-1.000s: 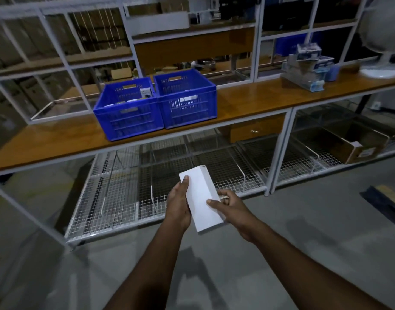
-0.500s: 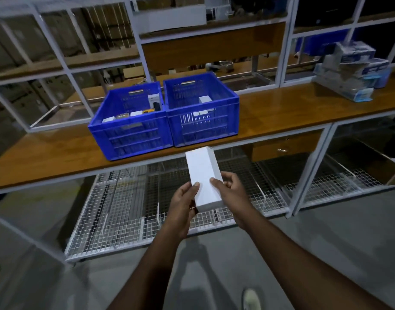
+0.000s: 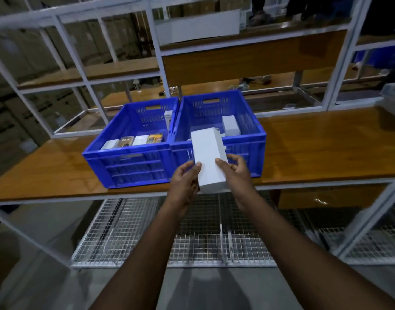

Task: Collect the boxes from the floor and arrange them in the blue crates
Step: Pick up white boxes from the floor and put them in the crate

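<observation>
A white box is held up between both hands in front of the right blue crate. My left hand grips its lower left edge and my right hand grips its lower right edge. The box's far end overlaps the right crate's front rim. Inside that crate stands another white box. The left blue crate touches the right one and holds several small boxes in a row along its front wall, plus one upright box at its back right.
Both crates sit on a wooden bench top in a white metal frame. Wire mesh shelves lie under the bench. A wooden drawer hangs below the bench at the right. Grey floor lies nearest me.
I have come closer to the bench. Both hands have carried the white box up and forward, from below the bench edge to the front rim of the right crate.
</observation>
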{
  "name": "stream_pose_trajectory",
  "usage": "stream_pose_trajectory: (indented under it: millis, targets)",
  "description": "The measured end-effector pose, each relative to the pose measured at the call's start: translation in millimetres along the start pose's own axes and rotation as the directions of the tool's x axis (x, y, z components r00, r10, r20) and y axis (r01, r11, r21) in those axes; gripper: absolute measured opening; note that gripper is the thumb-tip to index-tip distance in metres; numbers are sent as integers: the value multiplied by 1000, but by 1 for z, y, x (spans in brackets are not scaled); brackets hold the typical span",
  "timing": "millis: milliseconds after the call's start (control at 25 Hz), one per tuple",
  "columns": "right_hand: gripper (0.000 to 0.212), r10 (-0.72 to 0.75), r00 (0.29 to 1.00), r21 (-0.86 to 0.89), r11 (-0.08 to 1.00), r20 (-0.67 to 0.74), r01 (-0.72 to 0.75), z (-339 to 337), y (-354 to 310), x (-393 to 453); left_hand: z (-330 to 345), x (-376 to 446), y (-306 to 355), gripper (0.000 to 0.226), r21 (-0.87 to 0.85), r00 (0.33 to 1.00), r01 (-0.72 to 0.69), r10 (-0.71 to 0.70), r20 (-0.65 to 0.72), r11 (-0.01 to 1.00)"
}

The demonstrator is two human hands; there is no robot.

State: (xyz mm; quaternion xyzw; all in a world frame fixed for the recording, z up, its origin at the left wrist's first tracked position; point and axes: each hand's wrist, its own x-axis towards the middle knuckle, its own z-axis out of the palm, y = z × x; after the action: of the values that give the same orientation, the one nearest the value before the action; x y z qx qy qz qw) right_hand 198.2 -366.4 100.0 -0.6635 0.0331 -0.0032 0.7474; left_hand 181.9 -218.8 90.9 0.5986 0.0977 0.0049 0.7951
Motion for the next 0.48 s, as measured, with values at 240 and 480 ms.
stream_pose_trajectory:
  millis: [240, 480]
  targets:
    - [44, -95, 994, -99, 990, 62, 100, -2, -30, 73, 17, 75, 34, 51, 71, 996, -81, 80, 29, 994]
    - [50, -208, 975, -151, 964, 75, 218, 22, -62, 153, 25, 158, 75, 26, 121, 989, -113, 100, 104, 986]
